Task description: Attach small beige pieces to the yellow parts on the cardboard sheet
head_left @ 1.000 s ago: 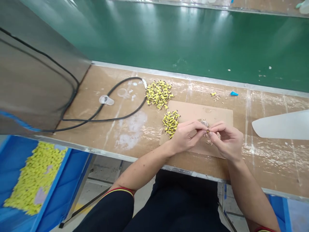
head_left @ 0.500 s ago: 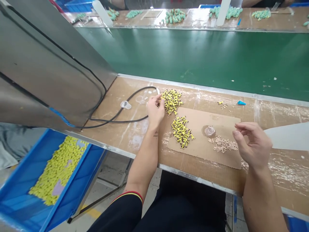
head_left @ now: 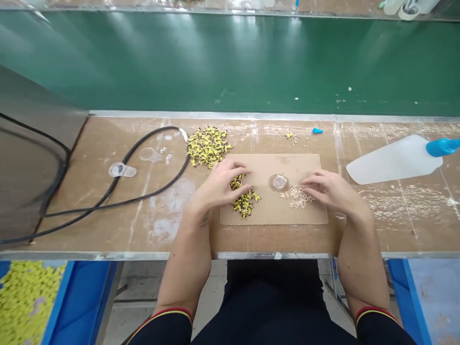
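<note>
My left hand (head_left: 230,182) is over the left edge of a cardboard sheet (head_left: 266,213), thumb and fingers apart around a small pile of yellow and black pieces (head_left: 245,205). A larger pile of the same pieces (head_left: 208,146) lies just beyond it. At the sheet's right side, my right hand (head_left: 319,186) has its fingertips close together at a pile of tiny pale pink pieces (head_left: 299,197); whatever they hold is too small to make out. Between the hands sits a small clear round dish (head_left: 279,181).
A white bottle with a blue cap (head_left: 395,160) lies at the right. A black cable (head_left: 125,165) loops at the left beside clear plastic cups (head_left: 122,169). Beyond the table runs a green belt (head_left: 230,62). A blue crate (head_left: 81,302) stands lower left.
The view has swung right and down. My left hand has come from the larger pile to the smaller one. My right hand has moved left to the pale pieces.
</note>
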The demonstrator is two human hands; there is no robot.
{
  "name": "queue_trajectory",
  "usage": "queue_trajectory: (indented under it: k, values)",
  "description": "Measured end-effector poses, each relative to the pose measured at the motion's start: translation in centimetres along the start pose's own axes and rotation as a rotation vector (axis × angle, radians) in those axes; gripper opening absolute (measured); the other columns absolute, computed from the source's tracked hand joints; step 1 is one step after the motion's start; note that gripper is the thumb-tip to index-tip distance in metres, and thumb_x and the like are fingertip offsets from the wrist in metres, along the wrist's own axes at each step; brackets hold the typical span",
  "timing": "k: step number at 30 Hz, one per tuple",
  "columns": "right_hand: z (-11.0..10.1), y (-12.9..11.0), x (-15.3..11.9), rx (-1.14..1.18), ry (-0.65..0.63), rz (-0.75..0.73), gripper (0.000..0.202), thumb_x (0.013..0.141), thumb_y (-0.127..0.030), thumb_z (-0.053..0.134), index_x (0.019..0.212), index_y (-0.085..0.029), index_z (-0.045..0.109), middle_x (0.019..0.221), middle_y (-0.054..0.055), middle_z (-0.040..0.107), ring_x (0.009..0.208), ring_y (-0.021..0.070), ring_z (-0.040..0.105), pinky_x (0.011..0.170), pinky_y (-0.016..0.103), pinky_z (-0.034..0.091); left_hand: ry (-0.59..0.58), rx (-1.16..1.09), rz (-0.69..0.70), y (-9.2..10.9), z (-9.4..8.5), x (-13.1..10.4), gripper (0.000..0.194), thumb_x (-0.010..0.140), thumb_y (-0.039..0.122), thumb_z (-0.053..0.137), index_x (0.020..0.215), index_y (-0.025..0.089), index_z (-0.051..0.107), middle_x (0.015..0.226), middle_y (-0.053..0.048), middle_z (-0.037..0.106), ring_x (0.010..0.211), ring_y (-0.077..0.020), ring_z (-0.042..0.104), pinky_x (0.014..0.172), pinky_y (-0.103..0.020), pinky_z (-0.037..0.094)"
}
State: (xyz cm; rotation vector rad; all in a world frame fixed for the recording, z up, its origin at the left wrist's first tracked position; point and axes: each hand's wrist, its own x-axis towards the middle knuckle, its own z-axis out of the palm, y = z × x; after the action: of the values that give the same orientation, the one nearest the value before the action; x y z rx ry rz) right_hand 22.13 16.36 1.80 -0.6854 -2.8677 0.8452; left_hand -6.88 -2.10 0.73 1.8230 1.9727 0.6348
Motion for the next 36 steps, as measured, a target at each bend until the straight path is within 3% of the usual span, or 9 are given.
queue_trajectory:
  k: [5,9,11,13,19,25,32,36]
  values:
    - [0.2,-0.4,0.3,-0.039,-0.029,0.005,0.014,0.093,-0.023,0.066,0.096,-0.028,0.079,0.099,0.004,0.077,0.086,0.0226,0.073,0.071,0.037,0.053,-0.098,0.018,0.068,1.3,0.0,-0.1,0.036,0.089,0.040,0.072,0.122,0.026,0.073,0.128,-0.011,0.065,0.123,-0.0331,0.056,0.110,-0.054,0.036]
    - [0.7,-0.6,0.5,-0.088,-0.048,0.027,0.010,0.092,-0.024,0.068,0.088,-0.028,0.077,0.094,0.002,0.077,0.080,0.0204,0.071,0.063,0.034,0.046,-0.156,0.012,0.133,2.2,0.7,-0.1,0.020,0.088,0.033,0.074,0.107,0.027,0.078,0.126,-0.009,0.065,0.124,-0.0332,0.054,0.108,-0.052,0.035]
    - [1.0,-0.6,0.6,-0.111,-0.056,0.026,0.012,0.092,-0.022,0.067,0.084,-0.027,0.075,0.092,0.002,0.076,0.079,0.0199,0.070,0.061,0.033,0.044,-0.154,0.014,0.148,2.2,1.1,-0.1,0.009,0.089,0.027,0.071,0.095,0.026,0.079,0.123,-0.008,0.066,0.123,-0.0324,0.054,0.107,-0.051,0.035]
    - [1.2,-0.7,0.6,-0.134,-0.062,0.020,0.015,0.092,-0.020,0.064,0.081,-0.026,0.072,0.091,0.002,0.075,0.079,0.0197,0.068,0.060,0.033,0.042,-0.137,0.017,0.151,2.1,1.5,0.0,0.010,0.090,0.022,0.069,0.087,0.025,0.077,0.121,-0.007,0.067,0.122,-0.0314,0.055,0.104,-0.049,0.035]
    - [1.3,-0.9,0.6,-0.187,-0.125,0.027,0.019,0.095,-0.015,0.055,0.081,-0.024,0.065,0.092,0.004,0.073,0.080,0.0202,0.066,0.060,0.033,0.038,-0.138,0.001,0.140,1.9,1.6,0.3,0.011,0.092,0.017,0.064,0.085,0.022,0.072,0.118,-0.007,0.070,0.119,-0.0292,0.058,0.099,-0.046,0.034]
    - [0.6,-1.2,0.3,-0.099,-0.024,0.036,0.013,0.097,-0.020,0.056,0.090,-0.024,0.066,0.097,0.004,0.071,0.079,0.0196,0.065,0.064,0.033,0.042,0.011,-0.093,0.131,2.6,1.0,0.3,0.013,0.094,0.017,0.055,0.092,0.022,0.067,0.100,-0.004,0.075,0.102,-0.0227,0.066,0.095,-0.041,0.041]
    - [1.2,-1.3,0.7,-0.143,0.016,-0.004,0.016,0.100,-0.027,0.059,0.108,-0.027,0.073,0.107,0.005,0.073,0.089,0.0218,0.068,0.065,0.033,0.043,0.249,-0.209,0.188,3.2,0.7,0.2,0.009,0.093,0.019,0.062,0.090,0.020,0.071,0.082,-0.002,0.072,0.076,-0.0166,0.066,0.074,-0.031,0.049]
    - [1.8,-1.3,1.2,-0.175,0.013,0.020,0.014,0.099,-0.027,0.061,0.098,-0.027,0.075,0.103,0.003,0.075,0.089,0.0202,0.068,0.062,0.031,0.040,0.335,-0.260,0.197,3.2,0.8,0.3,0.009,0.090,0.014,0.066,0.087,0.019,0.073,0.082,-0.002,0.071,0.075,-0.0137,0.066,0.071,-0.026,0.052]
